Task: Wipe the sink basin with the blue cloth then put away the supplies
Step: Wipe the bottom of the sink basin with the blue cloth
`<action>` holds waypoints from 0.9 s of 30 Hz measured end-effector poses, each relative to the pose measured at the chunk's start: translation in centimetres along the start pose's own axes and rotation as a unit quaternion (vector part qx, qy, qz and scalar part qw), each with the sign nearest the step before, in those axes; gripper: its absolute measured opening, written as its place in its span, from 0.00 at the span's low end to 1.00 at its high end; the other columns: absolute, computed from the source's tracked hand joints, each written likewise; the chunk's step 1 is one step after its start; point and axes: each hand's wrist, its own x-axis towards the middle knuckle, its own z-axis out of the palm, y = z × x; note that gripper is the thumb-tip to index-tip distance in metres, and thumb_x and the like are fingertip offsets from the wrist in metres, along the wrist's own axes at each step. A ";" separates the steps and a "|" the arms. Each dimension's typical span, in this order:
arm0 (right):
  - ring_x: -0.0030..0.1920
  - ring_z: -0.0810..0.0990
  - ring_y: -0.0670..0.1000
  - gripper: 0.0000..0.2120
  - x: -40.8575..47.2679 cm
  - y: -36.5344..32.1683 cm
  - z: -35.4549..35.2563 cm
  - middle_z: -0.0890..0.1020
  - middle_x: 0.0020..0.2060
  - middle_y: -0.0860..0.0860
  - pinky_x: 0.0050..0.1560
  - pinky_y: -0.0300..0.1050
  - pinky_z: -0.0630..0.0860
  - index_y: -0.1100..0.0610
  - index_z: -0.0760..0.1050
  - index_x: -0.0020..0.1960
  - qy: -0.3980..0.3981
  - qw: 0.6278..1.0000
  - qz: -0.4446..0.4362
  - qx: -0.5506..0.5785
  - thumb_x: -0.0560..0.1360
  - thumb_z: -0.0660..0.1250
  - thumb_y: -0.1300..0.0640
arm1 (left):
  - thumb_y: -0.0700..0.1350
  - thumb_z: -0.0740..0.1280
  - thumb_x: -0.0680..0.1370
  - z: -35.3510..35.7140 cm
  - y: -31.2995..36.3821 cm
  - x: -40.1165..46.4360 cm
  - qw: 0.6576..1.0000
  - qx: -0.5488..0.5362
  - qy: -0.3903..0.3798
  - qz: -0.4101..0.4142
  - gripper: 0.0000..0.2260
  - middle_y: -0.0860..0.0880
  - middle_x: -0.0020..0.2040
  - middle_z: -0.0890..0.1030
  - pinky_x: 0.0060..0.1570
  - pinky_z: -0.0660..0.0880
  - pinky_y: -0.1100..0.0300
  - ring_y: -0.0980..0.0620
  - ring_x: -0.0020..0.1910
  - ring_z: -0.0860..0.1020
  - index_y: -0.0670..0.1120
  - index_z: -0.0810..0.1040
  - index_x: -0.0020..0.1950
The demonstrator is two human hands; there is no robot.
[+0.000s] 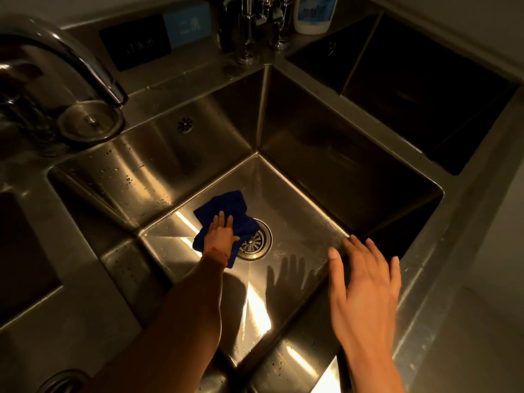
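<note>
Just one blue cloth, two hands.

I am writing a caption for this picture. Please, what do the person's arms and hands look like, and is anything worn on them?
Both forearms are bare, with no sleeves in view and no gloves. The left hand has a thin red-orange string bracelet around its wrist. The right hand shows no ring, watch or bracelet. Its fingernails are short and plain.
</note>
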 end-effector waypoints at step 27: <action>0.68 0.66 0.51 0.27 -0.1 0.1 0.0 0.77 0.61 0.52 0.72 0.54 0.48 0.55 0.74 0.62 -0.030 0.999 -0.012 -0.017 0.77 0.46 0.41 | 0.39 0.60 0.81 -3.7 1.6 -2.9 0.996 0.033 0.073 0.026 0.29 0.40 0.78 0.51 0.71 0.63 0.52 0.43 0.76 0.56 0.44 0.49 0.78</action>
